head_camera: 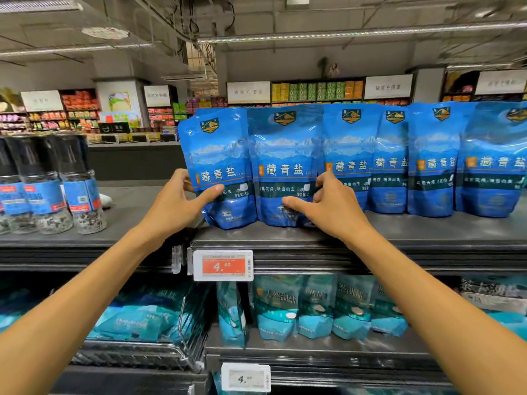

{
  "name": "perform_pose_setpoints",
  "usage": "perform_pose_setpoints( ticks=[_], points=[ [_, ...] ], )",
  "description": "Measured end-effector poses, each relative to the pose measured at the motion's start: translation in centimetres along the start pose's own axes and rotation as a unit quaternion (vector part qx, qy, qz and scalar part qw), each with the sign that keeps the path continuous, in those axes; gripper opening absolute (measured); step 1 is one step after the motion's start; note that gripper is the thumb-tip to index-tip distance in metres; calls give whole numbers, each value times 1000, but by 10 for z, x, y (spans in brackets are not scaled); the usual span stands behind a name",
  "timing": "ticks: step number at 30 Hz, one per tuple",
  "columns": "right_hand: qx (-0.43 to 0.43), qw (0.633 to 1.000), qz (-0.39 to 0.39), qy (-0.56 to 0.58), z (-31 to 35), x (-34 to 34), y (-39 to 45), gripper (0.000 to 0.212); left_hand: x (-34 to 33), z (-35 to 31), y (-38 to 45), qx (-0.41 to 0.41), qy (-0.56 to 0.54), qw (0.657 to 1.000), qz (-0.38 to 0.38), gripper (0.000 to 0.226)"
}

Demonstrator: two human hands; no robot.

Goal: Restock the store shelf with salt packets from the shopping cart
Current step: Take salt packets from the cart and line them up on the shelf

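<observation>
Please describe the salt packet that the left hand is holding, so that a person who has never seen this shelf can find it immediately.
Look at the top shelf, above the orange price tag, where blue salt packets stand in a row. The packet is the leftmost one, nearest the grinder bottles. Only it leans slightly and is gripped by the left hand.
</observation>
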State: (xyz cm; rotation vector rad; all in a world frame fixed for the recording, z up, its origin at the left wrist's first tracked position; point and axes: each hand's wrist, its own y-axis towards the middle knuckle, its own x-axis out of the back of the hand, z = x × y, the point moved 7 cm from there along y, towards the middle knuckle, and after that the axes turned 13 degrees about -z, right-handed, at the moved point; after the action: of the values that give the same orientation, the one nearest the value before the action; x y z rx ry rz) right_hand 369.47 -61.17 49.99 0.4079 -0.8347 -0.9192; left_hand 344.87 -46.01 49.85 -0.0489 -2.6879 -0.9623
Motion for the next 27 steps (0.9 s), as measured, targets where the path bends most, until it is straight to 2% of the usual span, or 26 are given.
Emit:
perform_pose_setpoints(
  ticks=[5,8,12,14,16,18,20,22,23,24,25,27],
  points=[
    [-6,1000,-7,11,-2,0,2,62,-2,-1,2,30,-69,997,16,25],
    [2,999,-40,7,-1,5,1,54,-5,-3,2,44,-113,993,11,20],
    [104,977,-186,-11,23,28,-13,42,-7,-10,1,38,-152,988,3,26],
    [169,964,-206,19,43,33,-23,36,-6,-12,1,45,-175,984,-7,22],
    [213,963,-155,60,63,24,-28,29,-1,-17,0,40,-190,981,-13,21],
    [219,968,-93,81,81,6,-31,30,5,-25,-1,34,-204,978,-14,20],
    [186,979,-63,61,93,-12,-31,44,12,-35,-3,44,-224,974,-6,18],
    [123,991,-38,45,98,-27,-27,58,18,-45,-4,62,-245,967,10,19],
    [82,994,-9,73,102,-34,-26,60,21,-48,-5,69,-251,965,17,21],
    [36,989,29,143,105,-40,-26,56,23,-52,-6,76,-255,964,25,24],
    [-11,968,69,243,107,-47,-26,45,24,-56,-8,82,-255,963,29,28],
    [-81,910,124,387,112,-57,-26,21,29,-60,-10,74,-237,968,26,30]
  ],
)
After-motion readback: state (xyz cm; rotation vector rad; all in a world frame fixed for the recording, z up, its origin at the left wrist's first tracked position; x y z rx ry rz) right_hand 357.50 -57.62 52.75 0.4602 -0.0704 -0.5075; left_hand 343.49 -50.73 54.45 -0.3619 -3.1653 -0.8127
